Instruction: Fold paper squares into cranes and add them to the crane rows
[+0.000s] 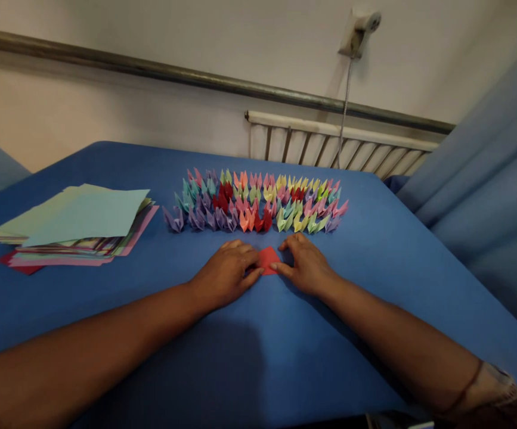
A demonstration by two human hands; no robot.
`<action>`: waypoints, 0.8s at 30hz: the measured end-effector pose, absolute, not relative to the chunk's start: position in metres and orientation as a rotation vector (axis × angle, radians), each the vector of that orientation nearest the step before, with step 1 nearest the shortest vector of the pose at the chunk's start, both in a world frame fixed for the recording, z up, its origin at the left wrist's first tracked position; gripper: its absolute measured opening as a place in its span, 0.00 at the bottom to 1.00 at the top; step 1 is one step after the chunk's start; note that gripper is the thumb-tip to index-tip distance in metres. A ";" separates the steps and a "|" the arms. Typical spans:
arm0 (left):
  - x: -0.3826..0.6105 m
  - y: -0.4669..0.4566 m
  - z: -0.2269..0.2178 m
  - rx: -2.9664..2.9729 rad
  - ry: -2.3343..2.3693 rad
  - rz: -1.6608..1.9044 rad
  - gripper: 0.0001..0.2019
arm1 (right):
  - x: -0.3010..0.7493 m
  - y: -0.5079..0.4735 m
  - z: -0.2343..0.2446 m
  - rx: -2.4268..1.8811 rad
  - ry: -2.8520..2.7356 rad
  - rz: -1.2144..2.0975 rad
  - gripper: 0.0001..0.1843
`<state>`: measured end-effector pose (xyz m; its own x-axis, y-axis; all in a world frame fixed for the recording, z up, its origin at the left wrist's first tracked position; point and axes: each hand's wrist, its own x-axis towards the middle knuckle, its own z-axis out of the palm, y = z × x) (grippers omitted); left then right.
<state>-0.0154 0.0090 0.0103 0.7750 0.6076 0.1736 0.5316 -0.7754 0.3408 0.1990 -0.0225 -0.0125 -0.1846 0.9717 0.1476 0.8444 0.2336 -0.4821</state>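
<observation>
A fanned stack of coloured paper squares (77, 229), a pale green sheet on top, lies at the left of a table covered in blue cloth (387, 280). Near the middle, the person's left hand (225, 274) rests palm down, released and flat, its fingertips on the left edge of a small folded piece of red paper (268, 260). The red piece lies on the cloth between the two hands, just in front of several rows of origami cranes (258, 202) in purple, red, pink, yellow and green. They stand close together, near the hands but not touching them.

The right hand (307, 268) meets the red piece from the other side, fingers bent over its far corner and the thumb tip at its near edge. Whether it nips the paper or only presses on it cannot be made out.

A fold this small seems best pressed with one hand pinning the paper still. The other hand's fingertip would run along the crease from the centre outward, with the edges matched before any weight goes on. Keeping the wrists low and short of the front row should spare the cranes a knock.

A white radiator (343, 149) stands against the wall behind, and a blue curtain (491, 179) hangs at the right.
</observation>
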 end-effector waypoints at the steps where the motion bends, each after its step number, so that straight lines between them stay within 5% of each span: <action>1: -0.015 0.011 0.009 2.697 0.911 0.405 0.07 | 0.197 -0.022 -0.015 -1.676 -2.070 0.399 0.21; 5: -0.014 0.016 0.002 2.659 0.989 0.486 0.06 | 0.191 -0.019 -0.022 -1.636 -2.026 0.411 0.18; 11: -0.013 0.019 -0.003 2.587 0.904 0.588 0.22 | 0.191 -0.017 -0.026 -1.393 -2.032 0.514 0.11; 18: -0.013 0.021 0.000 2.570 0.795 0.559 0.06 | 0.188 -0.025 -0.021 -1.239 -2.078 0.514 0.08; 24: -0.016 0.022 0.000 2.643 0.768 0.543 0.05 | 0.195 -0.028 -0.015 -1.246 -2.124 0.567 0.04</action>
<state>-0.0158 0.0220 -0.0002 0.7816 0.5651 0.2641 0.4375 -0.7984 0.4137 0.1952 -0.0278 -0.0153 -0.3755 0.8823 0.2837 0.6236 0.4669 -0.6269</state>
